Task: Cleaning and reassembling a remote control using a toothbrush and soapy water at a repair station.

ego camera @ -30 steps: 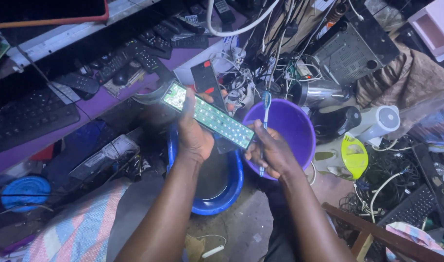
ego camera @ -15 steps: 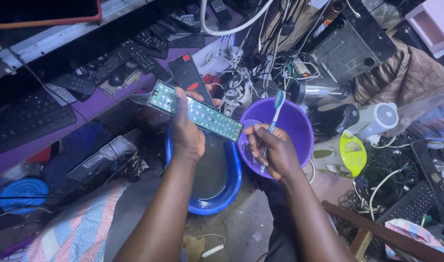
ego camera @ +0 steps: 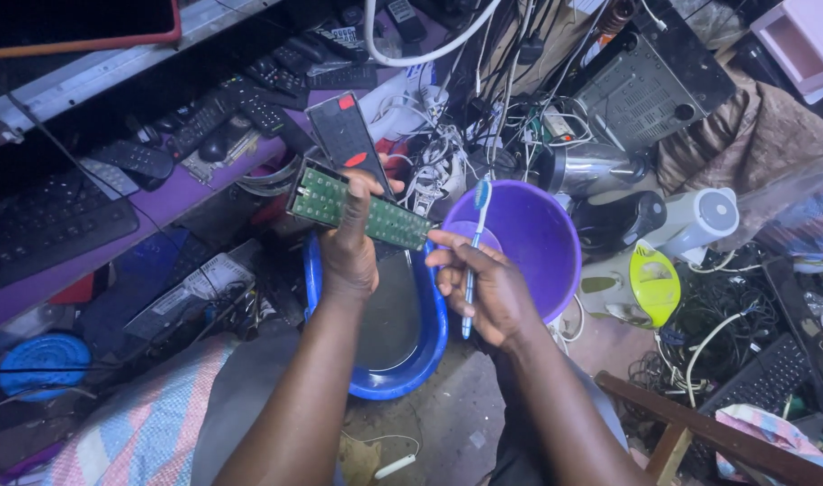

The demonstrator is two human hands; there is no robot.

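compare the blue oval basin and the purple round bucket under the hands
The blue oval basin is shallow and elongated; the purple round bucket is deeper and circular. The basin sits under the left hand holding the green circuit board; the bucket lies behind the right hand gripping a toothbrush. Both are plastic, open-topped.

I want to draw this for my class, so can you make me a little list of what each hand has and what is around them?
left hand: the left hand grips a long green circuit board around its middle
right hand: the right hand holds a blue and white toothbrush, bristles up
under the hands: a blue oval plastic basin
beside it: a round purple plastic bowl, behind the toothbrush
behind the board: a black remote control with red buttons
far left: a black keyboard on a purple shelf
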